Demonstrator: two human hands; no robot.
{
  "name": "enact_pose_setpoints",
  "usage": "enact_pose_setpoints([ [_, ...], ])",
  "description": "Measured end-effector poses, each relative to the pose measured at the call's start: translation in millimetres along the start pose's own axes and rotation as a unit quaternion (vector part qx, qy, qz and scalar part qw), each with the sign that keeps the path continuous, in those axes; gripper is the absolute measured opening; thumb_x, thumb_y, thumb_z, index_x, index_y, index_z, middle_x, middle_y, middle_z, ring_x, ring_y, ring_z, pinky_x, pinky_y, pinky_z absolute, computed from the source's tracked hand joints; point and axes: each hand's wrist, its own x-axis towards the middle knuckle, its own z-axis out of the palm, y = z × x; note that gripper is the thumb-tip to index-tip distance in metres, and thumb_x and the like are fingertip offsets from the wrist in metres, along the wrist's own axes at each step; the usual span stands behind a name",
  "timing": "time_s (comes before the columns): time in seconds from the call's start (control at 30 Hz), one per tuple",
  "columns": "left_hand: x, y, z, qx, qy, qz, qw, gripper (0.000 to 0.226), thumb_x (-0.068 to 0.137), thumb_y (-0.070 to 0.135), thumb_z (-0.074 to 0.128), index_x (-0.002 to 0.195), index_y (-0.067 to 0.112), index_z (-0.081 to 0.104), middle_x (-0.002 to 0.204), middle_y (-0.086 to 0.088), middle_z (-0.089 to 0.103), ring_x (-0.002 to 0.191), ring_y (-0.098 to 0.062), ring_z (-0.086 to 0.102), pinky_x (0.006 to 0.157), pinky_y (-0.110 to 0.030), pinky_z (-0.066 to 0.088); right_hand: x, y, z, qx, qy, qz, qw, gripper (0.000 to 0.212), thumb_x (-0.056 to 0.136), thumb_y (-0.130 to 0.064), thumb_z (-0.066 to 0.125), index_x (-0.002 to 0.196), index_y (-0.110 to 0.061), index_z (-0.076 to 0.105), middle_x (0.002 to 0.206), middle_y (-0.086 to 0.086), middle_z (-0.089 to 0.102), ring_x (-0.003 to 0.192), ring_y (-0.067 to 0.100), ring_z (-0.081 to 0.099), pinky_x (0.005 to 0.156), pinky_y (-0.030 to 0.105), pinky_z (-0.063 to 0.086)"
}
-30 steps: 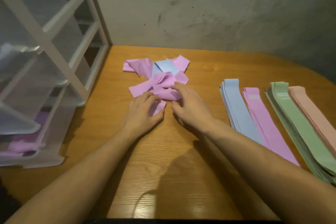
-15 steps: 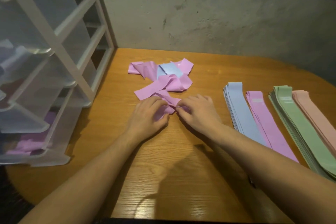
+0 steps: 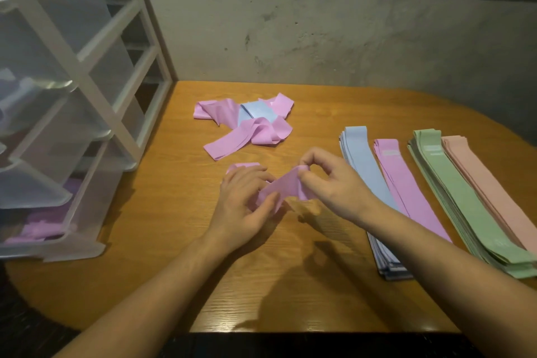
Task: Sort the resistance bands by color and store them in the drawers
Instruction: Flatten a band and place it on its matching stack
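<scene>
Left hand (image 3: pixel 244 206) and right hand (image 3: pixel 334 183) both closed on one pink band (image 3: pixel 286 187), raised just above the tabletop (image 3: pixel 261 285): left thumb and fingers curled round its near end, right thumb and forefinger pinching its far end. Held band located just near of the loose pile (image 3: pixel 250 125). Pile made up of tangled pink bands with one pale blue band showing among them. Right of the pile, four flat stacks laid side by side: blue stack (image 3: pixel 364 171), pink stack (image 3: pixel 406 183), green stack (image 3: pixel 459 197), peach stack (image 3: pixel 491 183). Pale label patches noted on the top pink and green bands; writing too small to read. Left of the pile, drawer unit (image 3: pixel 87 90) with white frame and translucent drawers; lowest drawer (image 3: pixel 66 229) pulled out, pink bands visible inside. No brand marks legible anywhere.
</scene>
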Motion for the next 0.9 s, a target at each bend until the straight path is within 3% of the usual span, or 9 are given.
enact_pose_setpoints([
  [0.1,1.8,24.6,-4.2,-0.136,-0.015,-0.091,0.986,0.016,0.091,0.023,0.064,0.084,0.008,0.067,0.094,0.01,0.068,0.094,-0.007,0.064,0.087,-0.026,0.046,-8.2,-6.3,-10.5,0.092,-0.025,0.03,0.995,0.014,0.086,-0.016,0.053,0.077,-0.005,0.051,0.074,0.009,0.053,0.069,0.014,0.048,0.064,0.024,0.041],
  [0.17,8.3,42.6,-10.2,-0.263,-0.02,-0.191,0.946,0.015,0.09,0.016,0.063,0.078,0.008,0.061,0.073,0.004,0.066,0.069,-0.006,0.059,0.066,-0.019,0.047,-13.3,-7.8,-16.8,0.135,-0.043,0.043,0.989,0.018,0.086,-0.022,0.058,0.074,-0.01,0.052,0.072,0.008,0.052,0.067,0.014,0.046,0.061,0.02,0.038],
  [0.3,24.5,55.9,-22.3,-0.342,-0.023,-0.244,0.907,0.018,0.082,0.027,0.068,0.069,0.018,0.059,0.055,-0.006,0.056,0.045,-0.017,0.051,0.043,-0.024,0.042,-23.2,-6.9,-25.6,0.158,-0.073,0.067,0.982,0.035,0.085,-0.038,0.069,0.068,-0.011,0.053,0.065,-0.003,0.052,0.062,0.011,0.045,0.059,0.019,0.037],
  [0.4,33.5,60.8,-24.9,-0.376,-0.026,-0.277,0.884,0.017,0.081,0.024,0.065,0.07,0.015,0.055,0.05,-0.001,0.049,0.039,-0.015,0.043,0.041,-0.022,0.038,-29.8,-8.3,-29.6,0.142,-0.084,0.099,0.981,0.044,0.078,-0.05,0.07,0.064,-0.013,0.053,0.065,0.005,0.052,0.062,0.018,0.046,0.056,0.021,0.036],
  [0.53,43.3,68.5,-25.6,-0.451,-0.04,-0.318,0.833,0.02,0.083,0.022,0.057,0.063,0.023,0.061,0.051,0.003,0.044,0.037,-0.012,0.034,0.038,-0.02,0.031,-36.4,-14.8,-37.0,0.114,-0.086,0.118,0.983,0.029,0.079,-0.046,0.074,0.061,-0.027,0.059,0.062,-0.009,0.053,0.058,0.006,0.047,0.054,0.015,0.035],
  [0.63,46.5,69.8,-30.0,-0.508,-0.051,-0.352,0.784,0.017,0.082,0.021,0.057,0.066,0.017,0.057,0.053,0.002,0.044,0.033,-0.009,0.031,0.039,-0.021,0.028,-41.6,-18.1,-43.2,0.115,-0.071,0.122,0.983,0.046,0.074,-0.051,0.074,0.07,-0.007,0.061,0.067,-0.004,0.054,0.061,0.008,0.05,0.056,0.014,0.037],
  [0.67,46.4,68.9,-30.8,-0.51,-0.057,-0.359,0.78,0.018,0.082,0.022,0.057,0.066,0.016,0.057,0.053,0.003,0.046,0.032,-0.009,0.032,0.041,-0.023,0.027,-43.5,-19.8,-45.3,0.13,-0.063,0.124,0.982,0.049,0.071,-0.053,0.073,0.07,-0.005,0.061,0.068,-0.003,0.054,0.063,0.009,0.051,0.056,0.015,0.039],
  [0.8,44.0,66.3,-31.9,-0.464,-0.081,-0.378,0.797,0.032,0.088,0.028,0.058,0.057,0.019,0.059,0.047,0.004,0.045,0.035,-0.011,0.036,0.043,-0.025,0.027,-50.3,-27.0,-50.4,0.201,-0.026,0.117,0.972,0.024,0.071,-0.048,0.071,0.066,-0.026,0.063,0.07,-0.005,0.057,0.065,0.008,0.052,0.058,0.016,0.041],
  [0.9,44.3,67.7,-31.8,-0.456,-0.094,-0.383,0.798,0.031,0.085,0.032,0.057,0.057,0.02,0.062,0.048,0.004,0.045,0.037,-0.011,0.036,0.043,-0.026,0.03,-53.7,-30.1,-53.9,0.23,-0.019,0.103,0.968,0.019,0.082,-0.036,0.068,0.074,-0.021,0.06,0.071,-0.002,0.056,0.067,0.01,0.051,0.061,0.017,0.042],
])
